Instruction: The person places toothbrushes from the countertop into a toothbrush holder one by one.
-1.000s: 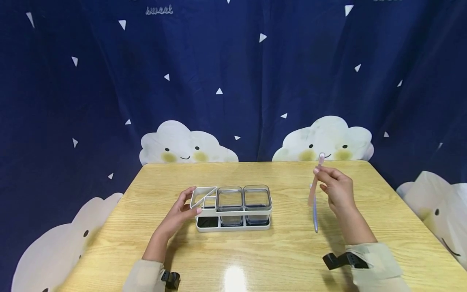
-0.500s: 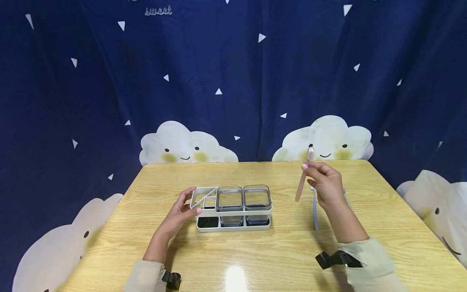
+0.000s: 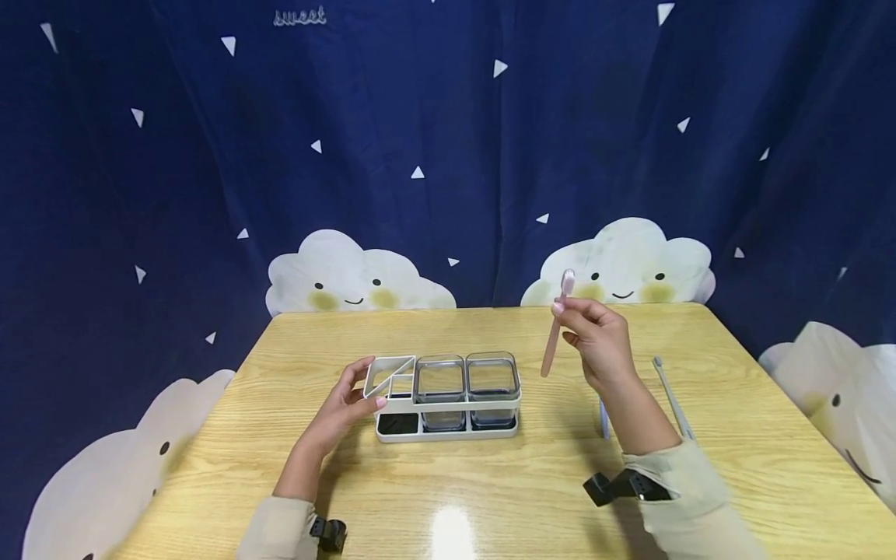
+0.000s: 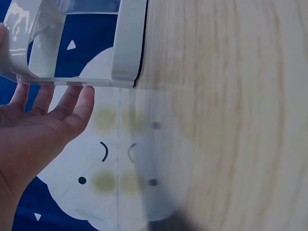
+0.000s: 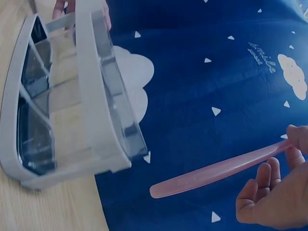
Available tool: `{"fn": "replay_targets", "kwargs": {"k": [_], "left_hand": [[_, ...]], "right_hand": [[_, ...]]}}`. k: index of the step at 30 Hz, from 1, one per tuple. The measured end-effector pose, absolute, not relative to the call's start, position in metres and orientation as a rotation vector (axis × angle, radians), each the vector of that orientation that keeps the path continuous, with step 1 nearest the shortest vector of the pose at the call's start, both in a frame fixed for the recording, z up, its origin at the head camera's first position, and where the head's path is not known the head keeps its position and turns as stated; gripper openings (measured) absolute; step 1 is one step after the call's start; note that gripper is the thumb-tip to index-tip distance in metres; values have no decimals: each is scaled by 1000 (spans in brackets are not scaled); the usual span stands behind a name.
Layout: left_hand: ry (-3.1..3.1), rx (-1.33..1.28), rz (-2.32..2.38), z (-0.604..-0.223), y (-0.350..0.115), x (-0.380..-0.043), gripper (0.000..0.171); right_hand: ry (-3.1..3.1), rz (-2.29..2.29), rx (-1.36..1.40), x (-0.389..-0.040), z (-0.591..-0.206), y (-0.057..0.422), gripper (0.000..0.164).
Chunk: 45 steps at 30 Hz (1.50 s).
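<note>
A pink toothbrush (image 3: 551,346) is pinched near its head between the thumb and fingers of my right hand (image 3: 603,346). It hangs above the table to the right of a white toothbrush holder (image 3: 448,436), bristle end up and handle slanting down. In the right wrist view the pink handle (image 5: 211,175) points toward the rack. My left hand (image 3: 343,408) grips the rack's left end, thumb at the front and fingers around the side. In the left wrist view its fingertips (image 4: 85,98) touch the rack's edge. Two clear square cups (image 3: 439,379) sit in the rack.
On the wooden table (image 3: 434,482), a blue toothbrush handle (image 3: 604,420) lies partly behind my right forearm. A grey-blue toothbrush (image 3: 672,397) lies further right, its lower end by the sleeve. A dark blue curtain (image 3: 420,117) hangs behind the table.
My right hand has moved left and slightly up with the pink toothbrush, uncovering the grey-blue toothbrush and covering part of the blue one. The left hand and rack have stayed put.
</note>
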State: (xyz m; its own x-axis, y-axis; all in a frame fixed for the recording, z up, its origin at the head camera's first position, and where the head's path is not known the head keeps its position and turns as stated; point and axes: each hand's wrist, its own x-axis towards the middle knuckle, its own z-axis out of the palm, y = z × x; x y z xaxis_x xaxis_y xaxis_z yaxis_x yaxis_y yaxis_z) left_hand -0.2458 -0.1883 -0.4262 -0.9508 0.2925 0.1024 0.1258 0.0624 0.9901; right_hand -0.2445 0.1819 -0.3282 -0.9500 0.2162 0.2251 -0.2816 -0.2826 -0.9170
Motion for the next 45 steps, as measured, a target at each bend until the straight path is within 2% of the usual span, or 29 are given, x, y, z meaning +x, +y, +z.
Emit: {"fn": "replay_targets", "kwargs": {"k": [7, 24, 45], "left_hand": [[2207, 428, 2018, -439, -191, -254, 70], [2199, 462, 2050, -437, -191, -254, 67], [2155, 480, 2034, -437, -194, -256, 67]], "right_hand": [[-1670, 2313, 106, -246, -323, 166, 23], [-1666, 2397, 213, -247, -315, 129, 31], [-1597, 2502, 263, -249, -320, 84, 26]]}}
